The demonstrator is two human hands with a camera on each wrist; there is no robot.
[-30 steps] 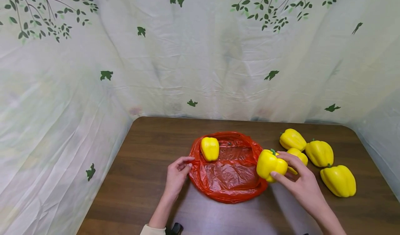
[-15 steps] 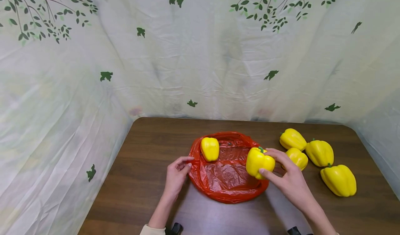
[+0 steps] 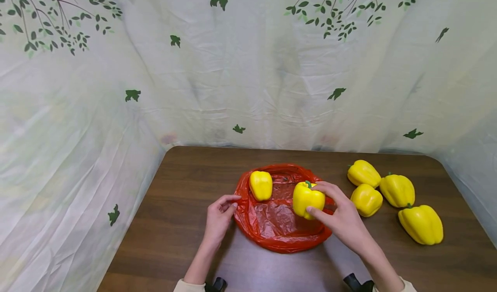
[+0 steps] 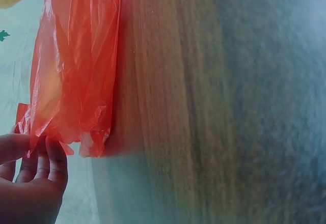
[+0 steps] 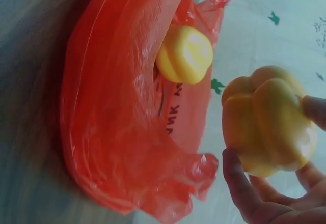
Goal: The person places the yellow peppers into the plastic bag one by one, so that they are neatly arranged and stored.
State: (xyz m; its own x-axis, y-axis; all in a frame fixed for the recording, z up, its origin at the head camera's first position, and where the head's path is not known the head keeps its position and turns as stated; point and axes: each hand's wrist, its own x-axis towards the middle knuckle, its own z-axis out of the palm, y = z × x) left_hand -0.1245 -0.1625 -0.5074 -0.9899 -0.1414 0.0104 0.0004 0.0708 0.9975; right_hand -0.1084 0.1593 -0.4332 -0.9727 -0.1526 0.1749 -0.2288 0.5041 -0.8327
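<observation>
A red plastic bag [image 3: 285, 243] lies spread in a ring on the table, its mouth facing up. One yellow bell pepper [image 3: 261, 186] sits inside it at the left. With thumb and fingertips my left hand [image 3: 219, 218] pinches the bag's left rim; the left wrist view shows that hand [image 4: 38, 183] at the edge of the red plastic [image 4: 76, 71]. Over the bag's right half my right hand [image 3: 343, 216] grips a second yellow bell pepper [image 3: 308, 200], green stem up. In the right wrist view this pepper [image 5: 267, 122] is held between thumb and fingers, apart from the bag.
Several more yellow bell peppers [image 3: 397, 190] lie in a group on the right of the brown wooden table [image 3: 186, 171]. A pale curtain [image 3: 248, 76] with leaf prints hangs behind the table's far edge and along the left side.
My right hand has carried its pepper leftward, from the bag's right rim to over its opening. The left hand stays on the left rim. The pepper inside has not moved.
</observation>
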